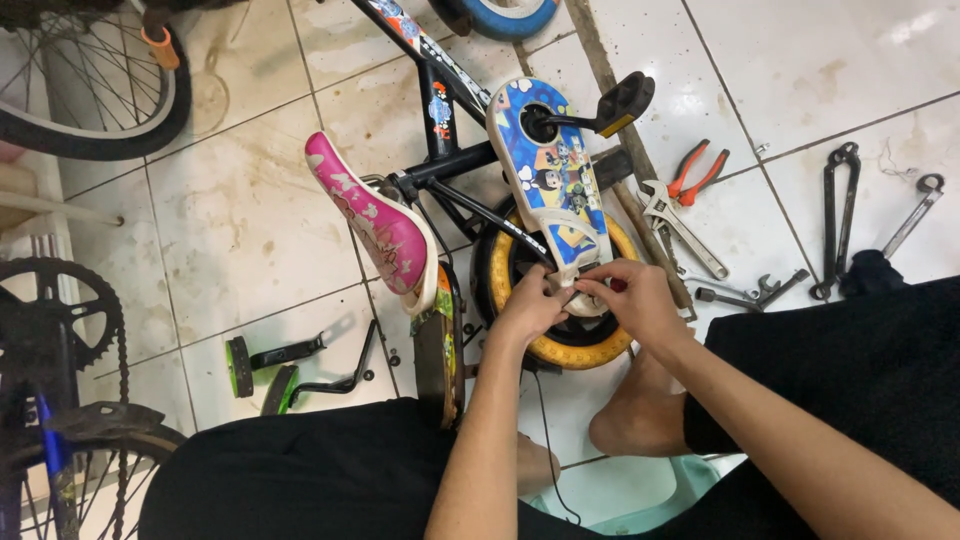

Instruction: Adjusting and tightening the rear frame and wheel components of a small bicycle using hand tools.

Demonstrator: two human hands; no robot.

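left hand [528,308]: pinching chain guard [550,170] lower end | right hand [632,298]: fingers curled, gripping same end

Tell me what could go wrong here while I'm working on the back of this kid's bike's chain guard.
Both hands, left hand and right hand, pinch at the rear end of the chain guard, right over the yellow rear wheel; if the wheel turns, fingers might get caught. Small loose parts could drop onto the tiled floor and roll off. Your bare foot sits close to the adjustable wrench and pliers, an easy thing to step on.
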